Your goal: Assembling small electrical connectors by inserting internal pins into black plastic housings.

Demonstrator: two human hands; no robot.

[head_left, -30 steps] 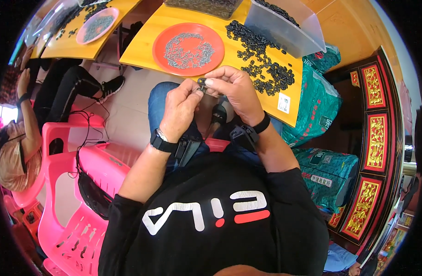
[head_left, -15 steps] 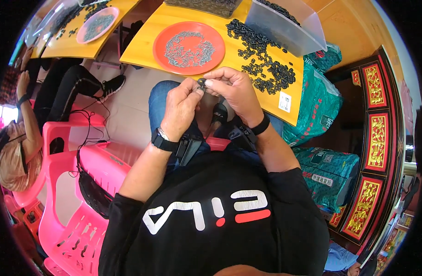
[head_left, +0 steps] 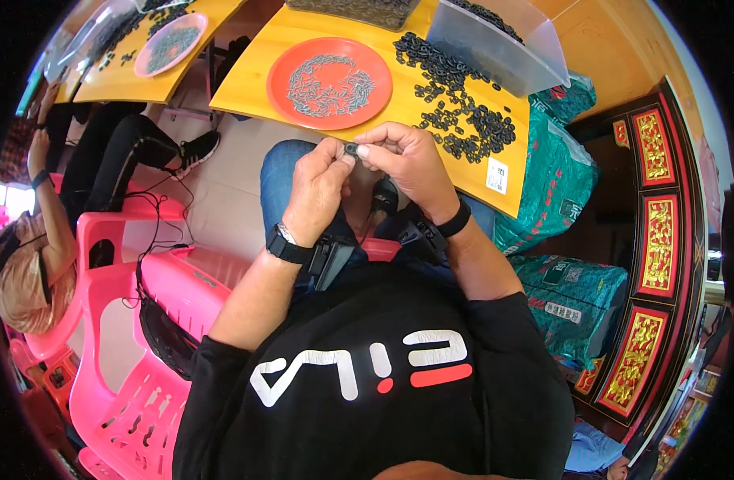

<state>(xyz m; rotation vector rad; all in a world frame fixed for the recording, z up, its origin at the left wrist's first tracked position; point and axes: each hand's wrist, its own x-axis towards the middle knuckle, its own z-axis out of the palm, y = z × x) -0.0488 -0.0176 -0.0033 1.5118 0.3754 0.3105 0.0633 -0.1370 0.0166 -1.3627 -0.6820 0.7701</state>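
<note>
My left hand [head_left: 317, 186] and my right hand [head_left: 413, 165] meet just in front of the table edge, both closed in a pinch. Between their fingertips is a small black ring-like piece [head_left: 351, 149], partly covered by the thumbs. Whether a pin is in it is too small to tell. Just beyond my hands, a red round plate [head_left: 335, 122] holds many small grey metal pins [head_left: 357, 94]. To its right, similar black pieces [head_left: 483, 132] lie loose on the yellow table [head_left: 251, 90].
A clear plastic bin [head_left: 495, 60] of black pieces stands at the back right, another clear container [head_left: 355, 14] at the back. Green bags [head_left: 547, 188] sit right of the table. Pink chairs [head_left: 111, 320] and a person [head_left: 39, 272] at a second table are on the left.
My fingers have shifted slightly around the black piece, which has turned a little between them. My right hand has moved slightly down. The plate and loose pieces stay as they were.
</note>
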